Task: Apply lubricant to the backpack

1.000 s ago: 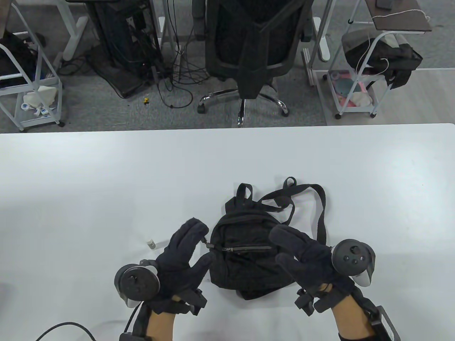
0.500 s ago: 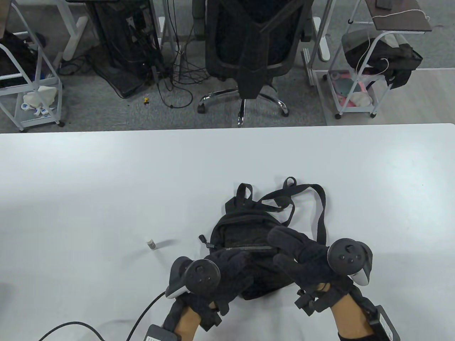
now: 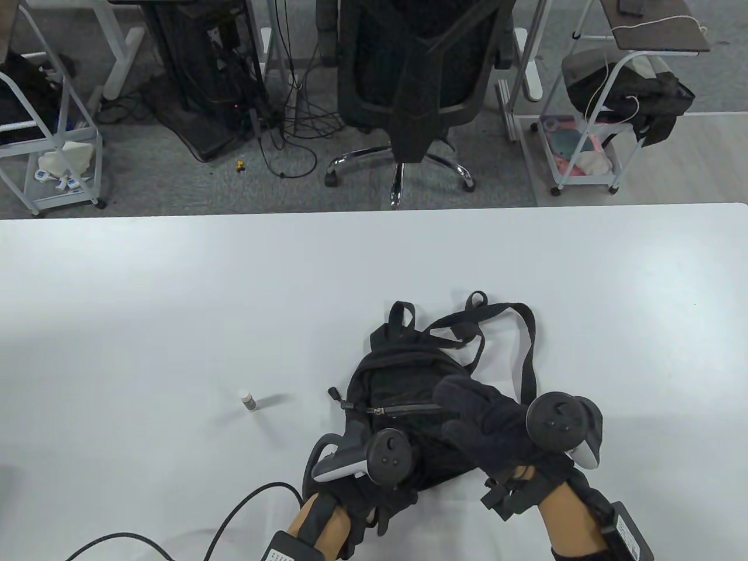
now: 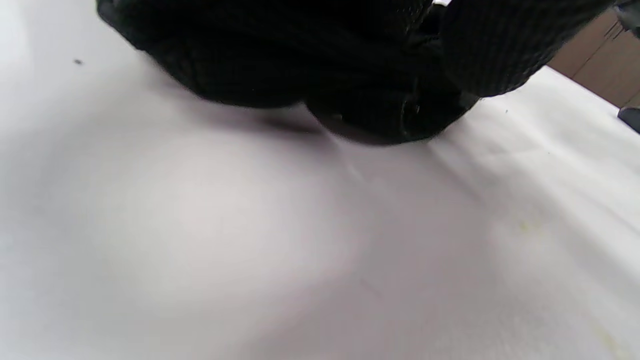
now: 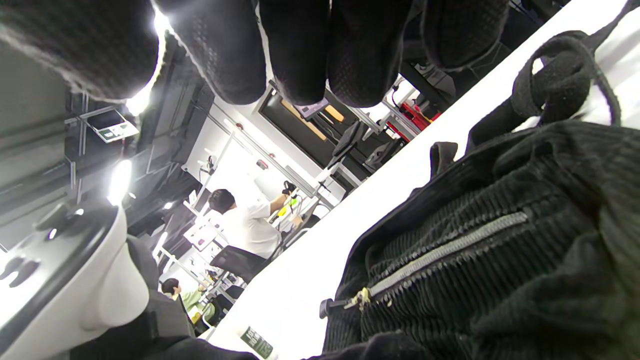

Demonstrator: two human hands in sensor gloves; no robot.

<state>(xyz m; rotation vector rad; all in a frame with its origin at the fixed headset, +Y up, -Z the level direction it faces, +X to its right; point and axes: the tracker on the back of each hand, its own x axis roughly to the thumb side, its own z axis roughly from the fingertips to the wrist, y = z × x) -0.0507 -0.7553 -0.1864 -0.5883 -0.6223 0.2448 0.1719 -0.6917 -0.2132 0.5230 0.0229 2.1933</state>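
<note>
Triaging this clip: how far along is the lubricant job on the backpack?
Early. Done: the backpack lies flat on the table, front zipper closed and facing up. In hand: the left hand is at the bag's near edge, and the right hand is over its right side; neither holds lubricant. Left: the small bottle stands untouched left of the bag, so pickup and application remain.
</note>
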